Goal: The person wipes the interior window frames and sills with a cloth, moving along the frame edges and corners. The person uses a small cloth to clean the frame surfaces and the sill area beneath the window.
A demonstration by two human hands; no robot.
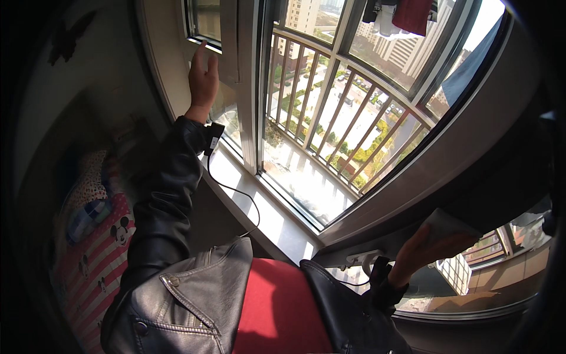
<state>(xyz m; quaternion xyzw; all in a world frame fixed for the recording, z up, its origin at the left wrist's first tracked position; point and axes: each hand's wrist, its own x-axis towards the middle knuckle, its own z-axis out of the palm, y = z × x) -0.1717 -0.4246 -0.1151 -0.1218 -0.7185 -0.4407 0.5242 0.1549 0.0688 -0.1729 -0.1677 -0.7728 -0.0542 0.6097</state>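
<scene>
My left hand [204,82] is raised to the pale window frame [230,66] at the upper left. Its fingers are apart and hold nothing; one fingertip is at the lower edge of a small pane [208,20]. Whether it presses on the frame cannot be made out. On the right, my right hand [411,256] grips a grey cloth or pad [449,225], in shadow beside the frame of a glazed opening. Between my hands stands a large window pane [305,186], and a sunlit sill [269,217] runs beneath it.
Black cabled devices [214,139] are strapped at both wrists. A white handle [365,259] juts out by the right wrist. Beyond the glass are a railing [345,128] and hanging clothes [411,17]. A bed with striped pink bedding [97,274] lies at the lower left.
</scene>
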